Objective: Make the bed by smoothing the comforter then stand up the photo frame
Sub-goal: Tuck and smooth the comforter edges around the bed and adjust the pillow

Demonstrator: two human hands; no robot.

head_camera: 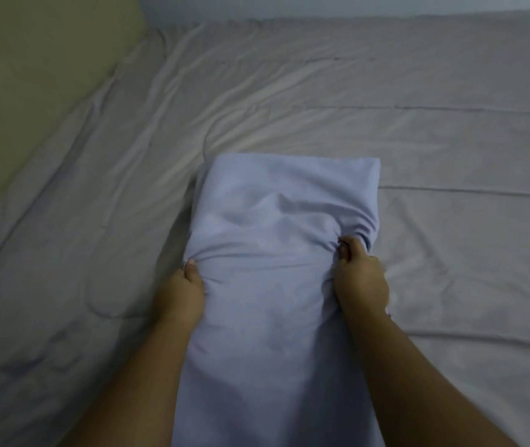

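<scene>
Pillow (pixel 276 221) sides sit bunched in the tightly curled left hand (pixel 181 295) and right hand (pixel 358 279), over the comforter (pixel 450 140).

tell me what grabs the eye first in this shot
A light blue pillow fills the centre foreground, gripped on either side by the left hand and the right hand, its fabric bunching in both grips. Behind it a grey comforter spreads across the view, creased most towards the upper left, where an olive-green surface borders it.
</scene>
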